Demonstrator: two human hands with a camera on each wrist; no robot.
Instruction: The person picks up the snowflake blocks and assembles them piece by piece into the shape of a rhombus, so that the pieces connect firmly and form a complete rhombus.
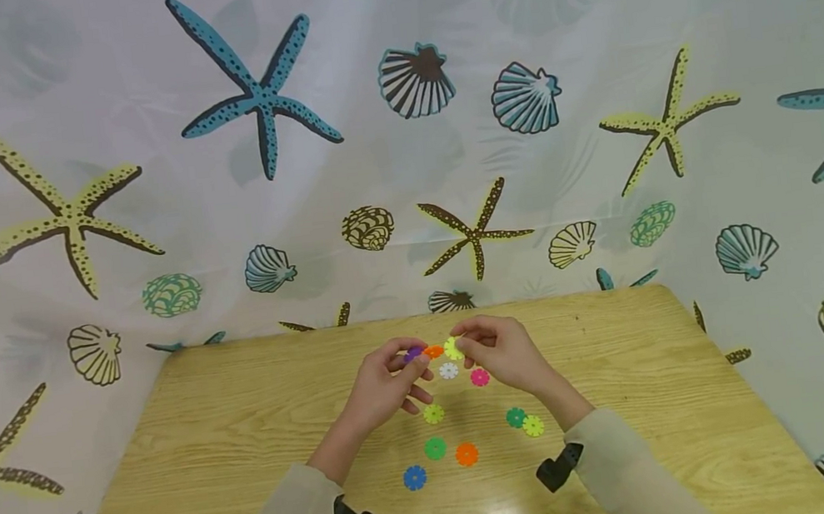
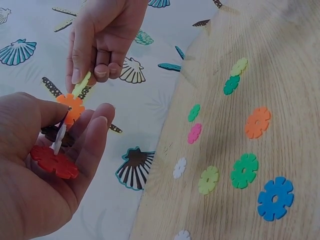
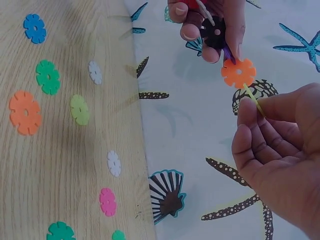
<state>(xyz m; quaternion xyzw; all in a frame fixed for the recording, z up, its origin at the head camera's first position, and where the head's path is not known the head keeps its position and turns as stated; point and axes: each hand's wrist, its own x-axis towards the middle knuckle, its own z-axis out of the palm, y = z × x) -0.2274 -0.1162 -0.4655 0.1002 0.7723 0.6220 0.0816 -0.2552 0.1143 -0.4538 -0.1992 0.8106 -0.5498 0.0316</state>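
Observation:
My left hand (image 1: 387, 381) grips a short chain of notched plastic discs above the table. In the left wrist view the chain shows a red disc (image 2: 55, 162), a white disc (image 2: 59, 140) and an orange disc (image 2: 72, 106) at its far end. A black disc (image 3: 214, 32) and a purple disc (image 1: 413, 355) sit between them, partly hidden by fingers. Between thumb and fingertips my right hand (image 1: 505, 353) pinches a yellow disc (image 3: 255, 100), its edge right at the orange disc's rim and turned crosswise to it.
Loose discs lie on the wooden table (image 1: 265, 440) below my hands: blue (image 1: 415, 478), green (image 1: 435, 449), orange (image 1: 466, 454), yellow-green (image 1: 433, 414), white (image 1: 449, 370) and pink (image 1: 480, 377). At right, a teal disc (image 1: 515, 418) meets a yellow one (image 1: 533, 426). Patterned cloth (image 1: 372, 161) surrounds the table.

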